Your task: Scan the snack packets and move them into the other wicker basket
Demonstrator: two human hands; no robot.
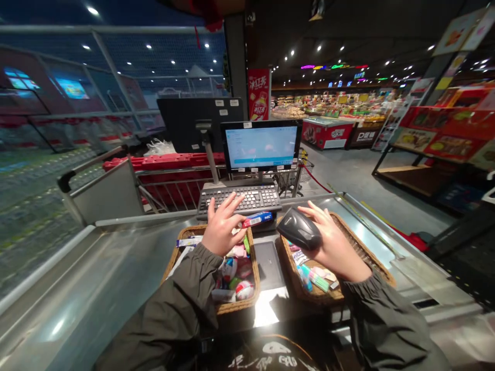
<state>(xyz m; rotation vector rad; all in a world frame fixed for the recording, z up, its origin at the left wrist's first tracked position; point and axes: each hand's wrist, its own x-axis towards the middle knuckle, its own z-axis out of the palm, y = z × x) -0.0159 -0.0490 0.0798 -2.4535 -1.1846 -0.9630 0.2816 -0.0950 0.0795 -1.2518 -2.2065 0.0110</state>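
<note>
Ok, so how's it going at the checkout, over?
Right hand gripping black handheld scanner. Left hand open above keyboard. Blue packet lying at rim of wicker basket.

Small white spotlights [292, 52] dot the dark ceiling, and there's the glare, a hot white patch on the steel tabletop [266, 310] beside the wicker baskets [228, 309]! The monitor screen [261, 148] glows pale blue, dark shadow sits around the right hand [332, 247], and out at the edges the wide lens bends the metal rail [93, 164] while the far-left surface [38, 226] smears into blur
</note>
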